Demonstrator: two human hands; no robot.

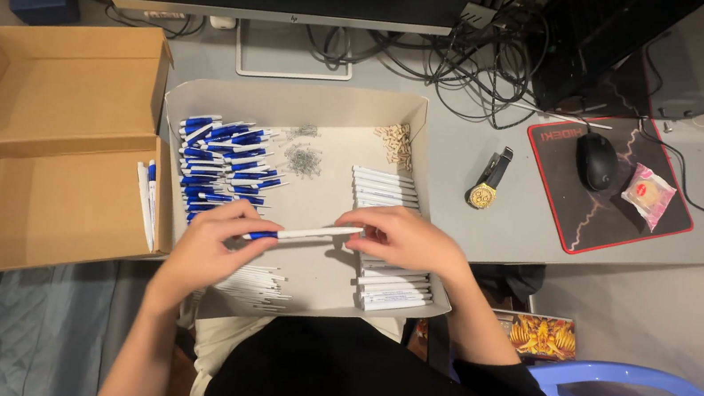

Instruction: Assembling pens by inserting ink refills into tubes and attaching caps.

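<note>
Grey desk [491,233] with shallow tray [328,101], mouse mat [608,225], monitor stand [293,61], perhaps a wristwatch [486,183].

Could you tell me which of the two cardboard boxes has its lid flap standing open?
The brown cardboard box at the far left: its lid flap is folded back, with a few pens inside. The white tray box beside it has no lid.

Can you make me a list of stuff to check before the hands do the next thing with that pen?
1. Left hand grips the pen's blue end: ok.
2. Right hand pinches the white end of the pen: ok.
3. Pen is over the tray, not off its edge: ok.
4. Blue parts and springs lie within reach: ok.
5. White barrels are stacked at the right: ok.
6. Pen parts fully joined: cannot tell.
</note>
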